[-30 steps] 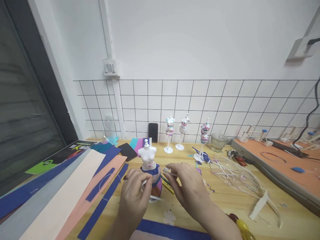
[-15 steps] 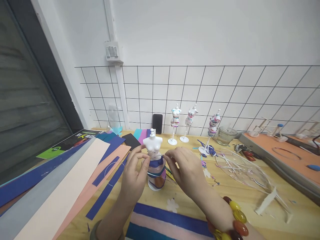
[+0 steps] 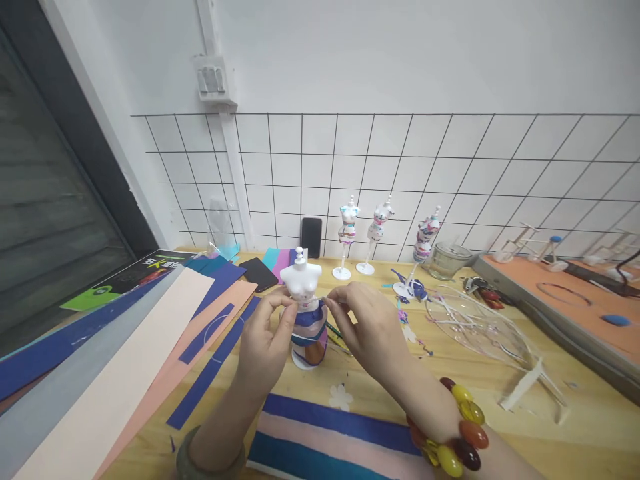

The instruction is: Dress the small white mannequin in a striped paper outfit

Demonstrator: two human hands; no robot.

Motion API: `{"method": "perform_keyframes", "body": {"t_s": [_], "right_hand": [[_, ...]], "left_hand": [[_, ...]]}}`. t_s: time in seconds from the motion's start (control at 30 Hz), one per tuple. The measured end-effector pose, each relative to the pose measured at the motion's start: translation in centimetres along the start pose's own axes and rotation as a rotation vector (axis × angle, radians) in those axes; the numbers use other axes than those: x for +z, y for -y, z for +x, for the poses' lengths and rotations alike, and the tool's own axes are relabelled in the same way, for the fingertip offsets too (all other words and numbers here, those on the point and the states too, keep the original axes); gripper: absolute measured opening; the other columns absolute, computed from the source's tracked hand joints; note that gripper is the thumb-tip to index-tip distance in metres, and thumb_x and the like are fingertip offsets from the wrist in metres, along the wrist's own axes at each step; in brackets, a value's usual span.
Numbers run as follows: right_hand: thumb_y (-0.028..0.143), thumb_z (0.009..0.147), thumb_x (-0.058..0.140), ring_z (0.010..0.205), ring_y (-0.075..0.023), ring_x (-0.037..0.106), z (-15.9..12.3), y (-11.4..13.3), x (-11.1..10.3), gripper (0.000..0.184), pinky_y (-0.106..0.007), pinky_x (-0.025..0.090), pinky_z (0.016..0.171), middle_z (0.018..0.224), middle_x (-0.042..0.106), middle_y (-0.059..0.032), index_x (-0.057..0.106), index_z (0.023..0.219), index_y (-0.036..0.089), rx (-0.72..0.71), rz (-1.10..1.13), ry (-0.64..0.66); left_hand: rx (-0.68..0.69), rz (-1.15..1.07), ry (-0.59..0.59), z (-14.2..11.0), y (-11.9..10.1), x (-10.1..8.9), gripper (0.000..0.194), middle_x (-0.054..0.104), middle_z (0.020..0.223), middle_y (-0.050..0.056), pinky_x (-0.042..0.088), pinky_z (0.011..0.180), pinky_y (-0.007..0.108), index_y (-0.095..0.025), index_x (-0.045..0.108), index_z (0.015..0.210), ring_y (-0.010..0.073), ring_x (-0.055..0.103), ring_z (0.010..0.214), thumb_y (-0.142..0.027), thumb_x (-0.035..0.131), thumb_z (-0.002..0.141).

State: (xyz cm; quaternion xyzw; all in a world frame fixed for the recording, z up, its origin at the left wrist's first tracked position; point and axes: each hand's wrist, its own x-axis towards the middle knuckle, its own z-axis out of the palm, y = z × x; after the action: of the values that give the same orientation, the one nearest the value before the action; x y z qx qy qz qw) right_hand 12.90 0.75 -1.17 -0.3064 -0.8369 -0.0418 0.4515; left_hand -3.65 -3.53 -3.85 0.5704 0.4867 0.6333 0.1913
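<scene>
A small white mannequin bust [image 3: 301, 280] stands on the wooden table [image 3: 450, 373], with blue, pink and brown strips wound round its lower half [image 3: 310, 330]. My left hand [image 3: 264, 337] pinches at the bust's waist from the left. My right hand [image 3: 367, 327] pinches at the waist from the right, holding the end of a thin pale strip [image 3: 327, 298]. Both hands have their fingers closed against the figure.
Long coloured paper sheets [image 3: 125, 373] lie on the left, a striped sheet [image 3: 325, 443] sits near me. Three dressed mini mannequins [image 3: 349, 230] stand by the tiled wall, with a phone [image 3: 311, 237], a glass jar [image 3: 449, 260], clear plastic packaging [image 3: 480, 327] and an orange board [image 3: 575, 300] to the right.
Both hands rose from the figure's skirt to its waist and pinched there. The view has tilted down slightly, and the hands have held the waist since half a second ago.
</scene>
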Motion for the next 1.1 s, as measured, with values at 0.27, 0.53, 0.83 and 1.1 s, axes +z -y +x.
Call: {"method": "perform_keyframes", "body": {"t_s": [0.27, 0.53, 0.83, 1.1], "right_hand": [[0.021, 0.092, 0.049, 0.068, -0.0178, 0.054, 0.1, -0.1, 0.1, 0.014, -0.029, 0.039, 0.062, 0.073, 0.061, -0.0051, 0.057, 0.082, 0.017, 0.036, -0.005, 0.014], [0.019, 0.091, 0.049, 0.066, -0.0173, 0.054, 0.3, 0.4, -0.3, 0.013, -0.028, 0.039, 0.060, 0.071, 0.061, -0.0046, 0.057, 0.080, 0.017, 0.048, 0.040, 0.037], [0.018, 0.088, 0.054, 0.067, -0.0161, 0.056, 0.6, 1.2, -2.2, 0.009, -0.028, 0.040, 0.061, 0.073, 0.064, -0.0024, 0.059, 0.080, 0.017, 0.102, 0.178, 0.132], [0.018, 0.088, 0.057, 0.069, -0.0136, 0.059, 1.0, 1.2, -2.8, 0.008, -0.026, 0.045, 0.063, 0.076, 0.066, -0.0002, 0.062, 0.082, 0.019, 0.211, 0.414, 0.269]], "left_hand": [[-0.030, -0.018, -0.007, 0.1, -0.2, 0.0, 0.008, 0.065, 0.115, 0.007, 0.046, 0.090, 0.036, -0.021, 0.057, 0.087, 0.0233, 0.060, 0.107, -0.030, 0.057, 0.086], [0.016, -0.034, -0.017, -0.3, -1.0, -0.2, 0.005, 0.069, 0.098, 0.006, 0.051, 0.080, 0.030, -0.020, 0.060, 0.083, 0.0203, 0.064, 0.092, -0.025, 0.059, 0.083], [-0.067, -0.134, 0.012, -0.5, -2.1, -1.0, 0.010, 0.066, 0.077, 0.003, 0.052, 0.064, 0.025, -0.020, 0.062, 0.075, 0.0152, 0.061, 0.067, -0.029, 0.065, 0.078], [-0.210, -0.308, 0.086, -0.4, -1.4, -1.4, 0.018, 0.064, 0.069, 0.002, 0.053, 0.060, 0.025, -0.019, 0.062, 0.073, 0.0169, 0.064, 0.066, -0.034, 0.070, 0.074]]}}
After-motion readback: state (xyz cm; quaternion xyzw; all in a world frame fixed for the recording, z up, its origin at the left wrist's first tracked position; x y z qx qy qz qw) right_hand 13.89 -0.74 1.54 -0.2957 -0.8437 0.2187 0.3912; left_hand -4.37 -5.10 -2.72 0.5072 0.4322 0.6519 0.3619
